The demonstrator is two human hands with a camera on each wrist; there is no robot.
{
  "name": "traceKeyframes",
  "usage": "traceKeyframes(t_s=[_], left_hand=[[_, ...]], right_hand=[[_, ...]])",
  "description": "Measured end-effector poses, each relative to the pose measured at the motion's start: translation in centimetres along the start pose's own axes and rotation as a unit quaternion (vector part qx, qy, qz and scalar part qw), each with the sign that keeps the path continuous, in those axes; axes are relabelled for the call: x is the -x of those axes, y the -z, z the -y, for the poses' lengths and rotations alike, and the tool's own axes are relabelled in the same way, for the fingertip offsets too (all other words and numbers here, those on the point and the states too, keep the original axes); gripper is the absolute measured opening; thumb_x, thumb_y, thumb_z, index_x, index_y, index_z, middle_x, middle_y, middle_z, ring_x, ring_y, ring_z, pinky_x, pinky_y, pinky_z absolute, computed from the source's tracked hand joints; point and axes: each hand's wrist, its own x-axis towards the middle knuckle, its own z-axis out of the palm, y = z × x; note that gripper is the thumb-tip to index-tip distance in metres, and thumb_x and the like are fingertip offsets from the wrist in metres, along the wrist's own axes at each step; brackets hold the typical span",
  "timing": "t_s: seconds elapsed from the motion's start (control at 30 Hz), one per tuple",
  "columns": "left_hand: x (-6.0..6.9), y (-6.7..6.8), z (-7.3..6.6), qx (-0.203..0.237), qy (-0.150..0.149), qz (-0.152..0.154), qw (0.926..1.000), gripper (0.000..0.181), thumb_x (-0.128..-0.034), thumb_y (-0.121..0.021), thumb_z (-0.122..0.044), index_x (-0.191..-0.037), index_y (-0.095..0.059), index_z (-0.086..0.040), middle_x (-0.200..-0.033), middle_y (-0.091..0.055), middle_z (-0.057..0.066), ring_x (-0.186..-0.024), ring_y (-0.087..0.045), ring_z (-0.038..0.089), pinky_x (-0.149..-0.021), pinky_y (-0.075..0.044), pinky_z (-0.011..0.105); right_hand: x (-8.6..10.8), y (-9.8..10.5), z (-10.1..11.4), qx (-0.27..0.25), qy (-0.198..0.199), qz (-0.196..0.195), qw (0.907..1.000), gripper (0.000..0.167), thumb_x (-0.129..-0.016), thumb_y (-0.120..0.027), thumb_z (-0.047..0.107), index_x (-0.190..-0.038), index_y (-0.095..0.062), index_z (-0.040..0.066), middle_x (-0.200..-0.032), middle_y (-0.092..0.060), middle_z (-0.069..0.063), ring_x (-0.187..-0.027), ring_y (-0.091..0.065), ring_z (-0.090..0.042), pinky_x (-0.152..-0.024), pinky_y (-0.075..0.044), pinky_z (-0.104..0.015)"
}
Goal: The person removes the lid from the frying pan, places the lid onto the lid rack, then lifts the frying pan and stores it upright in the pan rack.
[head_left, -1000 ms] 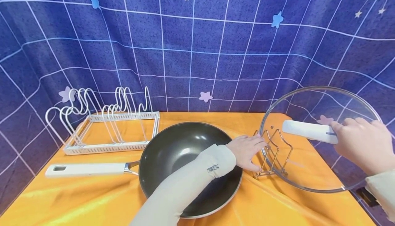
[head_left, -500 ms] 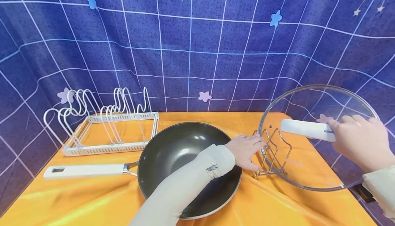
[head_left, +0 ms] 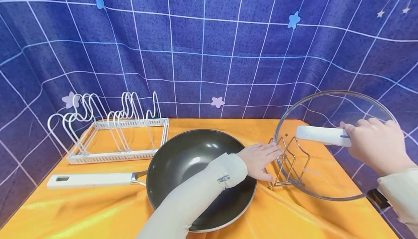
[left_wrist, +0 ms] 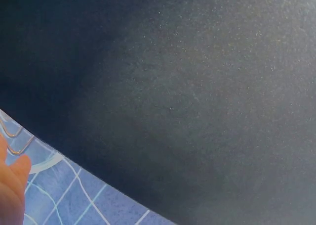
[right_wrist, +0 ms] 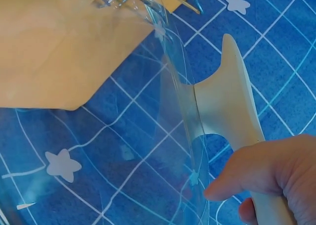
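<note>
My right hand [head_left: 380, 144] grips the white handle [head_left: 321, 136] of a large round glass lid [head_left: 339, 173], which stands upright at the right. In the right wrist view, thumb and fingers wrap one end of that handle [right_wrist: 227, 96]. The lid's left edge sits in a small gold wire rack [head_left: 289, 164]. Reaching across a dark wok [head_left: 186, 155], my left hand [head_left: 259, 159] has its fingers stretched out, fingertips at the rack's left wires. In the left wrist view the wok's dark surface [left_wrist: 197, 96] covers most of the picture, with part of the hand [left_wrist: 12, 185] at lower left.
A white wire rack [head_left: 114, 155] with curved dividers stands at the back left. The wok's white handle [head_left: 91, 180] points left in front of it. Orange cloth [head_left: 75, 210] covers the table, and a blue gridded curtain [head_left: 189, 68] hangs behind.
My right hand has shifted slightly left with the lid's handle, and the lid's right edge has come left a little. My left hand stays nearly still at the gold rack.
</note>
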Motion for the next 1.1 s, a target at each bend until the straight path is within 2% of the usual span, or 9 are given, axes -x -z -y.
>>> traceKeyframes(t_s=[0.23, 0.5, 0.7, 0.87, 0.93, 1.0, 1.07, 1.1], left_hand=[[-0.2, 0.0, 0.3, 0.003, -0.005, 0.002, 1.0, 0.086, -0.0878, -0.047, -0.064, -0.155, -0.015, -0.021, -0.16, -0.012, -0.005, -0.145, -0.006, 0.01, -0.116, -0.009, 0.028], [-0.2, 0.7, 0.5, 0.019, -0.002, 0.008, 0.9998, 0.083, -0.0872, -0.051, -0.063, -0.154, -0.019, -0.024, -0.159, -0.016, -0.008, -0.144, -0.01, 0.008, -0.116, -0.01, 0.029], [-0.2, 0.9, 0.4, 0.029, 0.008, 0.01, 0.9995, 0.082, -0.0862, -0.052, -0.062, -0.153, -0.021, -0.027, -0.158, -0.019, -0.009, -0.144, -0.011, 0.007, -0.116, -0.012, 0.029], [-0.3, 1.2, 0.1, 0.048, 0.018, 0.015, 0.9986, 0.081, -0.0857, -0.052, -0.062, -0.153, -0.023, -0.027, -0.157, -0.021, -0.01, -0.144, -0.011, 0.006, -0.116, -0.013, 0.032], [-0.2, 1.6, 0.0, 0.045, 0.024, 0.025, 0.9984, 0.081, -0.0861, -0.05, -0.065, -0.153, -0.023, -0.027, -0.157, -0.02, -0.011, -0.143, -0.012, 0.005, -0.116, -0.011, 0.033], [-0.1, 2.2, -0.2, 0.036, 0.031, 0.039, 0.9981, 0.081, -0.0864, -0.046, -0.068, -0.153, -0.022, -0.028, -0.157, -0.02, -0.012, -0.143, -0.013, 0.004, -0.117, -0.008, 0.035], [0.1, 2.9, -0.5, 0.025, 0.037, 0.055, 0.9975, 0.081, -0.0864, -0.042, -0.071, -0.153, -0.022, -0.03, -0.156, -0.02, -0.013, -0.143, -0.014, 0.003, -0.117, -0.004, 0.035], [0.4, 3.3, -0.7, 0.02, 0.039, 0.062, 0.9971, 0.081, -0.0864, -0.041, -0.072, -0.153, -0.022, -0.031, -0.156, -0.021, -0.014, -0.143, -0.014, 0.003, -0.117, -0.003, 0.035]], right_hand=[[-0.4, -0.3, 0.2, 0.002, -0.001, -0.01, 0.9999, 0.047, -0.053, -0.077, 0.004, -0.098, -0.07, -0.005, -0.064, -0.061, -0.01, -0.051, -0.046, -0.023, -0.044, -0.033, -0.038], [-0.4, -0.2, 0.1, 0.001, -0.007, 0.007, 1.0, 0.051, -0.052, -0.078, 0.005, -0.101, -0.068, -0.005, -0.066, -0.061, -0.012, -0.051, -0.045, -0.021, -0.045, -0.034, -0.038], [-0.4, -0.1, 0.2, 0.004, 0.002, 0.001, 1.0, 0.047, -0.052, -0.078, 0.005, -0.097, -0.069, -0.004, -0.065, -0.061, -0.011, -0.053, -0.047, -0.024, -0.045, -0.033, -0.038], [-0.2, 0.1, 0.2, 0.01, 0.004, 0.022, 0.9997, 0.051, -0.051, -0.08, 0.009, -0.099, -0.068, -0.005, -0.073, -0.064, -0.016, -0.059, -0.05, -0.027, -0.048, -0.036, -0.04], [-0.1, 0.1, 0.3, 0.008, 0.004, 0.027, 0.9996, 0.054, -0.052, -0.082, 0.015, -0.101, -0.067, -0.004, -0.077, -0.065, -0.018, -0.062, -0.052, -0.03, -0.051, -0.039, -0.044], [0.0, 0.0, 0.5, 0.004, 0.01, 0.014, 0.9999, 0.054, -0.054, -0.081, 0.022, -0.1, -0.068, -0.002, -0.077, -0.065, -0.017, -0.062, -0.052, -0.03, -0.051, -0.04, -0.045], [0.3, -0.3, 0.6, -0.004, 0.021, -0.027, 0.9994, 0.045, -0.056, -0.077, 0.025, -0.092, -0.068, 0.001, -0.072, -0.063, -0.014, -0.061, -0.05, -0.031, -0.05, -0.039, -0.045], [0.6, -1.0, 0.6, 0.043, 0.033, -0.052, 0.9972, 0.043, -0.064, -0.074, 0.027, -0.098, -0.067, 0.001, -0.079, -0.065, -0.015, -0.068, -0.054, -0.031, -0.056, -0.042, -0.042]])
